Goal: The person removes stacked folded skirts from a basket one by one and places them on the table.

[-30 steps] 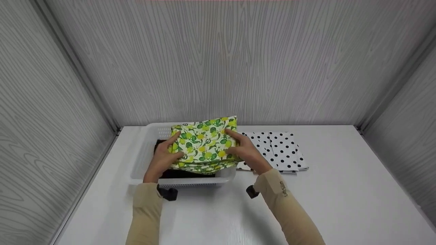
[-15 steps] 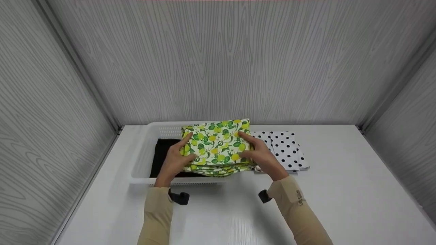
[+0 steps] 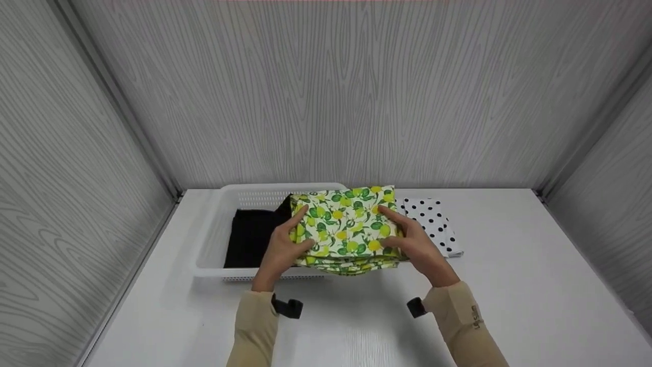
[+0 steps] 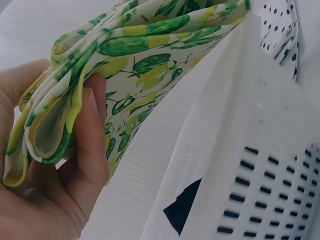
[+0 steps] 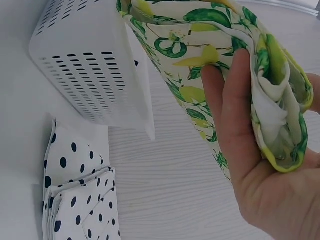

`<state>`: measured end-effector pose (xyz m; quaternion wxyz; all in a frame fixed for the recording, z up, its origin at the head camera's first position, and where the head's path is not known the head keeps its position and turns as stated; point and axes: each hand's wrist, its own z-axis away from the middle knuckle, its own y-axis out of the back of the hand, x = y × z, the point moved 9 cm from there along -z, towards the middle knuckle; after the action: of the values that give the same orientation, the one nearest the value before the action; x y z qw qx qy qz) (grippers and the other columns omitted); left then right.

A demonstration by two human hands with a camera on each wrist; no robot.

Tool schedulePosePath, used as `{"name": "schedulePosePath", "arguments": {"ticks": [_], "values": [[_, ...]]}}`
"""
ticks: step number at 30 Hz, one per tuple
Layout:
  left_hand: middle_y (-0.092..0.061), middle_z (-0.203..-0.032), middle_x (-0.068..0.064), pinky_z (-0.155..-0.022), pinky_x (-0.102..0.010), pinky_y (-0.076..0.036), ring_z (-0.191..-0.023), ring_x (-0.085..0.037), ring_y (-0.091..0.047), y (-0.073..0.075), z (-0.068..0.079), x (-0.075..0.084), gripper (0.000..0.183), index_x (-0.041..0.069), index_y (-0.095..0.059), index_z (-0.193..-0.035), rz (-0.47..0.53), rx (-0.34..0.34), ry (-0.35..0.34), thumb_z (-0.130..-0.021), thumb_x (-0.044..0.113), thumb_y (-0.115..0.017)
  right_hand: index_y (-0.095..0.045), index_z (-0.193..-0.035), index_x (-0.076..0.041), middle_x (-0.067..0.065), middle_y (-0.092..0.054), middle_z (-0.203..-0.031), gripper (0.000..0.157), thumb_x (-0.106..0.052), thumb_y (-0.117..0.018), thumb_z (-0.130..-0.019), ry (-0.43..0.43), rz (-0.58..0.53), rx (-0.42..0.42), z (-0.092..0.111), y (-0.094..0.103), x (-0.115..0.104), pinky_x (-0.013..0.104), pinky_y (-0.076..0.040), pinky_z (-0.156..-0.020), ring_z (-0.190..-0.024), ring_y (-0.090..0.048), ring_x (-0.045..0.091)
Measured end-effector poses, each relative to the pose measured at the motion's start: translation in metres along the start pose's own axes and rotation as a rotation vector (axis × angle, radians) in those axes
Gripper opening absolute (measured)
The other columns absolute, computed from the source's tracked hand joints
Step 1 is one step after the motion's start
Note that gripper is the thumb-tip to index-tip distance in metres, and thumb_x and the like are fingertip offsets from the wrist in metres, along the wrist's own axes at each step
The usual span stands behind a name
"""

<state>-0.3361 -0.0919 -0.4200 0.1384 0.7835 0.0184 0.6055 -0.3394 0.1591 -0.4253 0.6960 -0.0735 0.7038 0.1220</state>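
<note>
A folded cloth (image 3: 346, 221) printed with lemons and green leaves is held up between both hands, over the right end of a white basket. My left hand (image 3: 285, 247) grips its left edge, thumb on top. At the opposite edge, my right hand (image 3: 417, 244) pinches it the same way. Several stacked layers of the cloth (image 4: 135, 45) show in the left wrist view, with fingers tucked under them. In the right wrist view, fingers (image 5: 235, 110) lie along the underside of the cloth (image 5: 200, 65), and its rolled fold ends sit in the palm.
The white perforated basket (image 3: 209, 250) stands at the back left of the white table (image 3: 514, 285). Inside it lies a black folded cloth (image 3: 249, 239), one corner raised beside the lemon cloth. A white cloth with black dots (image 3: 430, 219) lies right of the basket, partly covered in the head view.
Both hands have moved right and slightly toward the person, carrying the lemon-print cloth. More of the black cloth in the basket shows, and less of the dotted cloth.
</note>
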Motion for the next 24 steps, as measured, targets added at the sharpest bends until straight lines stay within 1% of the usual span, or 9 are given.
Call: {"name": "schedulePosePath", "arguments": {"ticks": [8, 10, 12, 13, 15, 17, 20, 23, 24], "values": [[-0.033, -0.160, -0.019, -0.049, -0.023, -0.040, -0.044, -0.010, -0.038, -0.021, 0.002, 0.010, 0.075, 0.012, -0.039, -0.157, 0.020, -0.022, -0.043, -0.088, -0.003, -0.063, -0.033, -0.158, -0.005, 0.015, -0.029, -0.162, 0.080, 0.010, -0.062, -0.085, 0.022, 0.016, 0.023, 0.019, 0.017, 0.001, 0.024, -0.050, -0.087, -0.125, -0.046, 0.025], [-0.034, -0.160, -0.018, -0.053, -0.023, -0.042, -0.062, -0.013, -0.056, -0.026, 0.002, 0.014, 0.075, 0.011, -0.039, -0.157, 0.021, -0.030, -0.070, -0.087, -0.003, -0.063, -0.033, -0.158, -0.004, 0.014, -0.027, -0.164, 0.079, 0.011, -0.061, -0.086, 0.042, 0.027, 0.029, 0.024, 0.021, -0.002, 0.023, -0.049, -0.088, -0.134, -0.040, 0.026], [-0.035, -0.160, -0.016, -0.062, -0.026, -0.045, -0.095, -0.020, -0.064, -0.032, 0.003, 0.019, 0.074, 0.009, -0.039, -0.157, 0.014, -0.037, -0.107, -0.087, -0.003, -0.063, -0.033, -0.158, -0.004, 0.014, -0.027, -0.164, 0.078, 0.012, -0.061, -0.086, 0.048, 0.037, 0.039, 0.029, 0.025, -0.003, 0.022, -0.049, -0.088, -0.139, -0.036, 0.027], [-0.036, -0.160, -0.015, -0.068, -0.029, -0.046, -0.114, -0.024, -0.060, -0.035, 0.004, 0.020, 0.074, 0.008, -0.038, -0.156, 0.016, -0.040, -0.123, -0.087, -0.003, -0.063, -0.033, -0.158, -0.004, 0.014, -0.027, -0.164, 0.078, 0.012, -0.061, -0.087, 0.048, 0.039, 0.038, 0.031, 0.027, -0.003, 0.022, -0.049, -0.089, -0.139, -0.035, 0.027], [-0.036, -0.160, -0.013, -0.086, -0.035, -0.047, -0.144, -0.029, -0.036, -0.040, 0.006, 0.022, 0.074, 0.006, -0.038, -0.156, 0.020, -0.044, -0.148, -0.087, -0.004, -0.063, -0.033, -0.158, -0.003, 0.015, -0.028, -0.163, 0.078, 0.013, -0.060, -0.087, 0.046, 0.045, 0.035, 0.036, 0.030, -0.002, 0.023, -0.050, -0.089, -0.138, -0.038, 0.027], [-0.036, -0.159, -0.013, -0.098, -0.041, -0.044, -0.148, -0.030, -0.031, -0.046, 0.009, 0.023, 0.074, 0.004, -0.038, -0.156, 0.029, -0.047, -0.161, -0.087, -0.005, -0.063, -0.033, -0.158, -0.002, 0.016, -0.028, -0.163, 0.078, 0.014, -0.061, -0.087, 0.041, 0.041, 0.031, 0.041, 0.032, -0.001, 0.024, -0.052, -0.088, -0.133, -0.045, 0.024], [-0.037, -0.159, -0.014, -0.100, -0.041, -0.043, -0.145, -0.030, -0.035, -0.055, 0.013, 0.020, 0.074, 0.004, -0.038, -0.155, 0.058, -0.058, -0.154, -0.087, -0.005, -0.064, -0.032, -0.158, -0.003, 0.017, -0.028, -0.163, 0.078, 0.013, -0.062, -0.087, 0.029, 0.026, 0.024, 0.049, 0.036, 0.002, 0.025, -0.053, -0.086, -0.116, -0.056, 0.019], [-0.037, -0.159, -0.013, -0.076, -0.030, -0.048, -0.135, -0.029, -0.043, -0.062, 0.016, 0.017, 0.074, 0.005, -0.038, -0.155, 0.078, -0.070, -0.138, -0.087, -0.006, -0.064, -0.031, -0.158, -0.002, 0.018, -0.026, -0.163, 0.078, 0.012, -0.062, -0.088, 0.040, 0.033, 0.013, 0.057, 0.040, 0.004, 0.025, -0.054, -0.084, -0.108, -0.059, 0.016], [-0.037, -0.159, -0.013, -0.069, -0.028, -0.046, -0.132, -0.030, -0.044, -0.064, 0.017, 0.017, 0.074, 0.005, -0.038, -0.155, 0.084, -0.075, -0.138, -0.087, -0.006, -0.064, -0.031, -0.158, -0.001, 0.019, -0.026, -0.163, 0.078, 0.012, -0.062, -0.088, 0.050, 0.041, 0.009, 0.060, 0.042, 0.004, 0.025, -0.053, -0.085, -0.115, -0.057, 0.018]]}}
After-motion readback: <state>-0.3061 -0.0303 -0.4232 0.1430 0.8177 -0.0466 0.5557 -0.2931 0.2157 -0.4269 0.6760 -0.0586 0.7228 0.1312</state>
